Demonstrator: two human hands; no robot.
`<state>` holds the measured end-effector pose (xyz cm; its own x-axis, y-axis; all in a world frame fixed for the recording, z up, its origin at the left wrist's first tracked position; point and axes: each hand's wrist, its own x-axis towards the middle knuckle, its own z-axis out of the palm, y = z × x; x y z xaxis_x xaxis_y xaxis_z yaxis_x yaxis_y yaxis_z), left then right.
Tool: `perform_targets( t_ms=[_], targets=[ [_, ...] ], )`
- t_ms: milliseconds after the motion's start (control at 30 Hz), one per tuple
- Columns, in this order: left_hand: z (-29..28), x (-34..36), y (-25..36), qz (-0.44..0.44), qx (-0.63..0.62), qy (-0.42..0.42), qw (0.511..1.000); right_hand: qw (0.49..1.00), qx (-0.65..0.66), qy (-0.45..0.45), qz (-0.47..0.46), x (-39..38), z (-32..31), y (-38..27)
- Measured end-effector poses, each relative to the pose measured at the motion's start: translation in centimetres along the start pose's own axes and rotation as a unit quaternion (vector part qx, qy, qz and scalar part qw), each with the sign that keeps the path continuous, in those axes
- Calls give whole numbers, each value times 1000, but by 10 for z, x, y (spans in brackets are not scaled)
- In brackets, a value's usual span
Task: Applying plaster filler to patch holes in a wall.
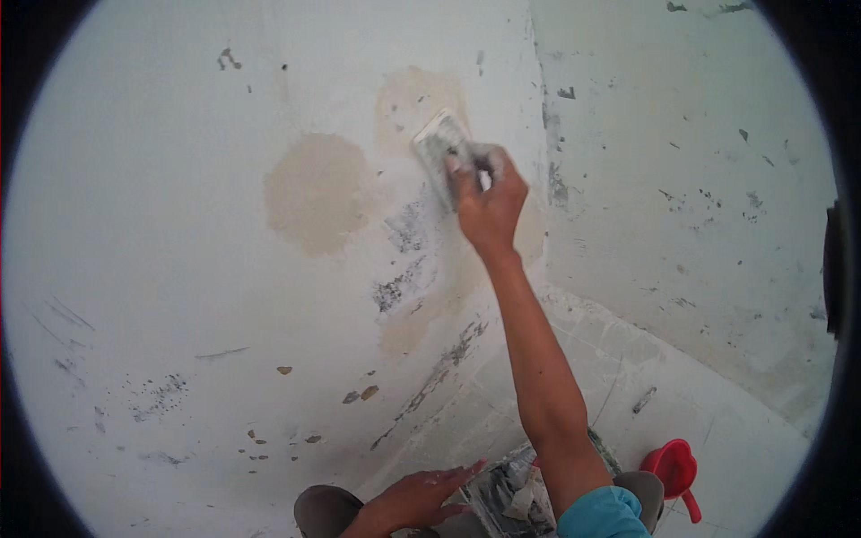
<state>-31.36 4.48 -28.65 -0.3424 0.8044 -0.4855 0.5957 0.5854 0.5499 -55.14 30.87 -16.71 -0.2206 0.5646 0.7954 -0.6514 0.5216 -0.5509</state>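
Note:
My right hand (493, 202) is closed round the handle of a rectangular plastering trowel (435, 148). Its grey, smeared blade lies at the wall (206, 179), over the lower edge of a beige damp-looking patch (417, 90). A larger beige patch (318, 193) shows to the left. Below the trowel runs a strip of bare grey, flaked surface (404, 278). Low down, my left hand (420, 498) is by my knee with its fingers stretched out and nothing seen in it. Its fingertips are near a grey-smeared container (489, 511), partly hidden by my right arm.
A red plastic dipper (673, 466) is on the tiled floor (610, 359) at the right. A small grey-white piece (644, 400) lies farther off. The second wall (682, 161) meets the first in a corner. My knees (327, 511) show at the lower edge.

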Motion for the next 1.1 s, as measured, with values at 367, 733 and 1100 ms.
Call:
perform_targets(
  t_ms=[367, 733, 1100],
  targets=[
    [4, 34, 3, 3, -16, -8, 1000, 968, 215, -79, 102, -26, -30, -7],
    [6, 28, -3, -6, -5, 4, 1000, 996, -11, 39, -73, 24, 20, 16],
    [-1, 19, 14, 27, 0, 8, 1000, 987, -95, 105, 76, 16, 7, 62]
  ],
)
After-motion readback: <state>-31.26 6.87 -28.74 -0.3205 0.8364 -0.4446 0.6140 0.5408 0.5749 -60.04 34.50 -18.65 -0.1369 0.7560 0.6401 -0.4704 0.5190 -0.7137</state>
